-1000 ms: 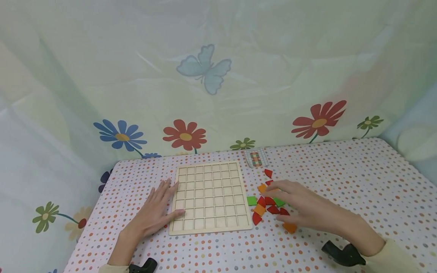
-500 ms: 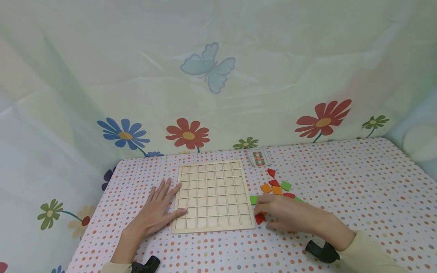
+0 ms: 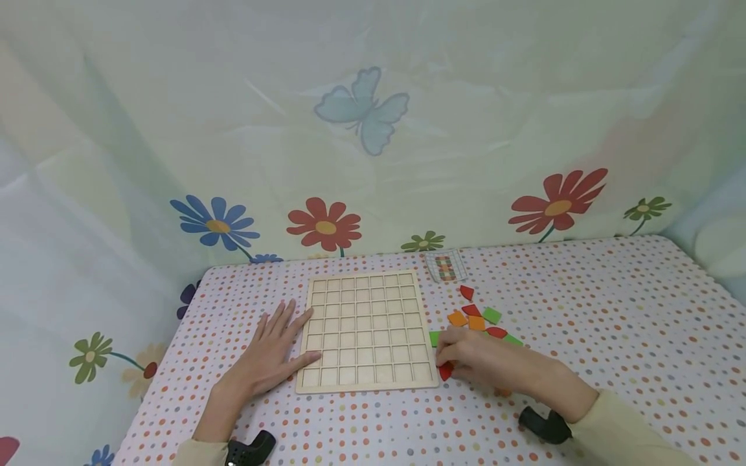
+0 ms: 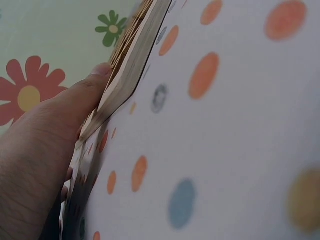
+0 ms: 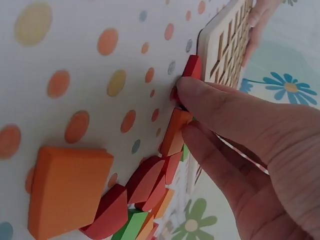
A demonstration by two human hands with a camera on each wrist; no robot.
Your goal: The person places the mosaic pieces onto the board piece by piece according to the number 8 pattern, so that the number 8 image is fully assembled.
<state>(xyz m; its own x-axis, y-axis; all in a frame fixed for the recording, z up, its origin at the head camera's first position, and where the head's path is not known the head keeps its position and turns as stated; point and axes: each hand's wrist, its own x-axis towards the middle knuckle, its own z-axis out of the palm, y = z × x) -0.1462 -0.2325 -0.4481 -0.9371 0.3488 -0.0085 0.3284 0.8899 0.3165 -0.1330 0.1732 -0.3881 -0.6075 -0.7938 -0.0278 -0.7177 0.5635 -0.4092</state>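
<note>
While the fingers of the right hand [image 3: 478, 356] are bent inward with only a narrow space between the tips, an orange piece [image 5: 173, 132] and a red piece [image 5: 193, 67] are seen right at them; whether either is pinched cannot be told, the contact being covered. The tips are kept low, presumably so that flat pieces can be caught by their edges. The red piece is set just right of the board's near right corner; its direction cannot be judged, as it is partly hidden. Beyond the fingers, an orange square [image 3: 457, 318] and a green square [image 3: 492, 315] are left loose within reach, each turned askew to the grid. To the left, a wooden grid board [image 3: 366, 338] is laid flat, its right end angled slightly farther away; no clear long axis is shown, its outline appearing nearly square. By its left edge, the left hand [image 3: 265, 356] is rested with spread fingers, the thumb on the rim, gripping nothing; the board seems steadied by it. Far right of the board, a patterned card [image 3: 445, 266] is placed.
</note>
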